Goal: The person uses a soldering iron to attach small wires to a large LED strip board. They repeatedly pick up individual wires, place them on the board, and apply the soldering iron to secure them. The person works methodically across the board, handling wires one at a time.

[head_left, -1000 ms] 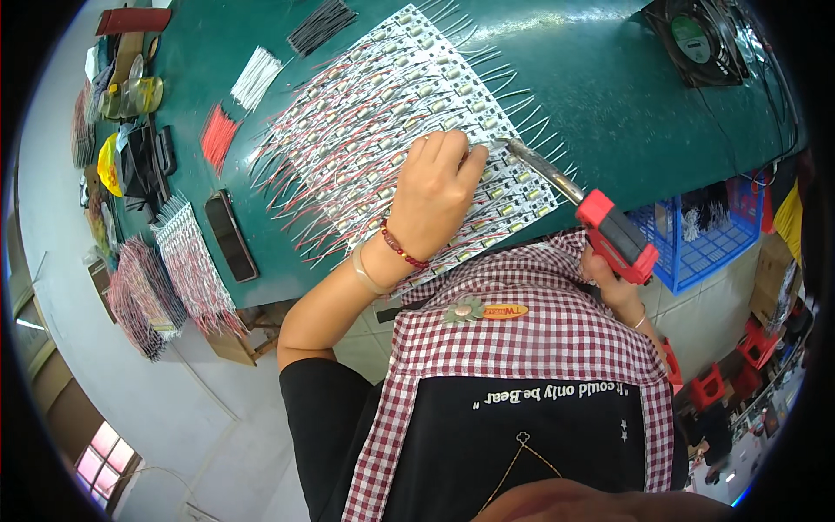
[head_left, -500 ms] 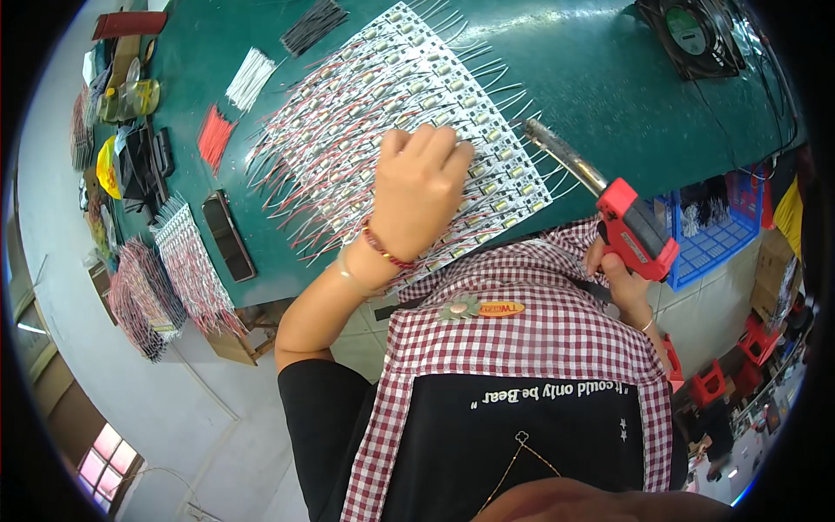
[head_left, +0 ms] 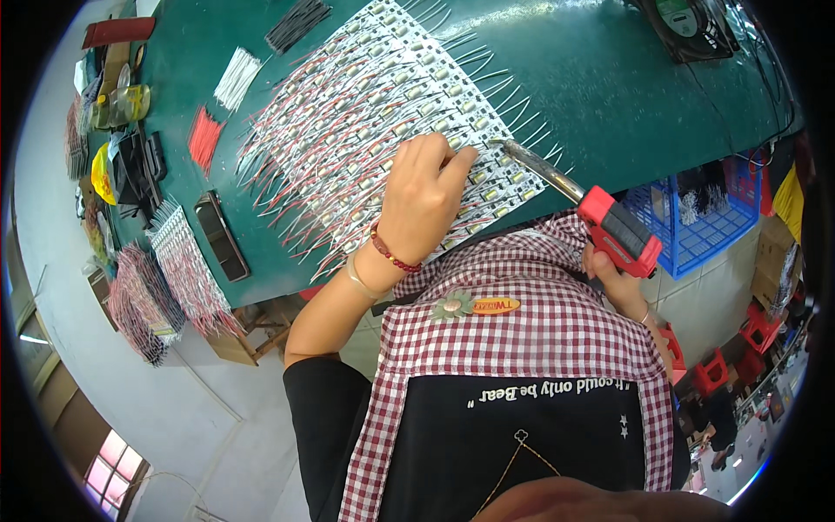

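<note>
A panel of white circuit boards (head_left: 409,56) lies aslant on the green table, with rows of small yellowish parts. Red and white wires (head_left: 300,139) fan out over it toward the left, and dark-and-white wire ends stick out along its right edge. My left hand (head_left: 424,187) rests over the panel's lower part, fingers curled and pinched; whatever is between the fingertips is hidden. My right hand (head_left: 616,283) grips the handle of a red and black soldering gun (head_left: 619,230). Its metal tip reaches over the panel's right side, close to my left fingertips.
Bundles of red (head_left: 205,139), white (head_left: 237,78) and black wires (head_left: 297,24) lie beyond the panel, left of it. A phone (head_left: 222,235) sits near wired panels (head_left: 187,265) at left. A fan (head_left: 691,26) stands far right; a blue crate (head_left: 670,248) is below the table's right edge.
The soldering gun has moved left, its tip passing from the panel's right edge to over the boards. My left hand has turned slightly and lowered a little. The whole view has shifted slightly.
</note>
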